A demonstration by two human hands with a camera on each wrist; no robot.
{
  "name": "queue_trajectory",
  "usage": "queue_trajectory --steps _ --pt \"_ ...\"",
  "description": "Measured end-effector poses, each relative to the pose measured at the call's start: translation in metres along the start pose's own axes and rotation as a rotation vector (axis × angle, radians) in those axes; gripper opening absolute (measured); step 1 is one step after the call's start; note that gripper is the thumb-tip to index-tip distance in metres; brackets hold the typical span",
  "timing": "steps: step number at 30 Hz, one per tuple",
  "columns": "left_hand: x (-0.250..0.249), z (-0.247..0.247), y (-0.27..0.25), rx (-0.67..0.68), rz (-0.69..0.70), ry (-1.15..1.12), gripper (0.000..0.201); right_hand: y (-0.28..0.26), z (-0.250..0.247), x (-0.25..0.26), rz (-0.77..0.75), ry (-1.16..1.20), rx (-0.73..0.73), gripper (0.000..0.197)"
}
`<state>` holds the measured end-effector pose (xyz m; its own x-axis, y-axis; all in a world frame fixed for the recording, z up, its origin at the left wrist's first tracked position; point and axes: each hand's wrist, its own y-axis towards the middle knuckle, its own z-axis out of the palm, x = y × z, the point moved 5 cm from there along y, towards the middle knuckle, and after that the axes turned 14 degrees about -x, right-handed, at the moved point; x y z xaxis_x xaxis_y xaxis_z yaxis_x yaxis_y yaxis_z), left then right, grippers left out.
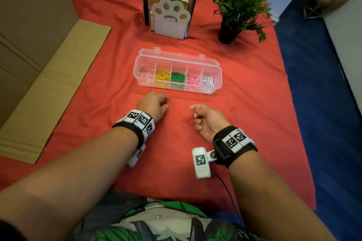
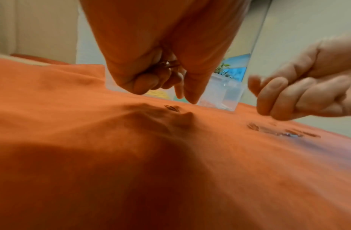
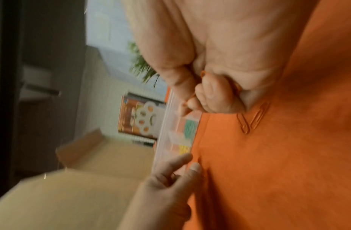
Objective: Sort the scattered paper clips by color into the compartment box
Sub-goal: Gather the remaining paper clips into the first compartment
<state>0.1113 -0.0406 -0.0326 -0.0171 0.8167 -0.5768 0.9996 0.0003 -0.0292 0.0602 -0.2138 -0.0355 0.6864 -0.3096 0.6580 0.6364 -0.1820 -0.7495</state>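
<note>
The clear compartment box (image 1: 177, 58) lies open on the red cloth (image 1: 117, 64), with yellow, green, pink and white paper clips in separate cells and a few pale red ones in the left cell. Just in front of it, my left hand (image 1: 156, 103) holds red paper clips (image 2: 167, 63) in its curled fingers, its fingertip (image 2: 192, 99) pointing down beside a loose red clip (image 2: 172, 108). My right hand (image 1: 203, 117) is curled round red clips (image 3: 203, 74). Two red clips (image 3: 249, 121) lie on the cloth under it.
A paw-shaped bookend (image 1: 170, 17) with books stands behind the box, and a potted plant (image 1: 239, 6) to its right. Flattened cardboard (image 1: 39, 76) lies on the left. The cloth ends at a blue floor (image 1: 323, 103) on the right.
</note>
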Motion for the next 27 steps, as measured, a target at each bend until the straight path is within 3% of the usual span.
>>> queue_trajectory --steps 3,7,12,20,27 --pt "-0.004 0.01 0.003 -0.019 0.05 0.131 0.033 -0.005 -0.026 -0.002 0.148 0.21 -0.074 0.018" --pt "-0.005 0.012 0.0 -0.046 -0.008 0.24 0.028 -0.01 -0.055 -0.005 0.274 0.471 -0.218 0.021" --pt "0.0 0.013 -0.008 -0.037 0.006 0.242 0.017 -0.01 -0.069 -0.004 0.194 0.527 -0.273 0.046" --pt "0.008 0.015 -0.016 0.002 -0.07 0.291 0.033 -0.02 -0.071 -0.01 0.215 0.576 -0.163 0.035" --pt "0.003 0.018 -0.03 -0.018 -0.07 0.335 0.038 -0.024 -0.073 -0.006 0.125 0.502 -0.13 0.035"
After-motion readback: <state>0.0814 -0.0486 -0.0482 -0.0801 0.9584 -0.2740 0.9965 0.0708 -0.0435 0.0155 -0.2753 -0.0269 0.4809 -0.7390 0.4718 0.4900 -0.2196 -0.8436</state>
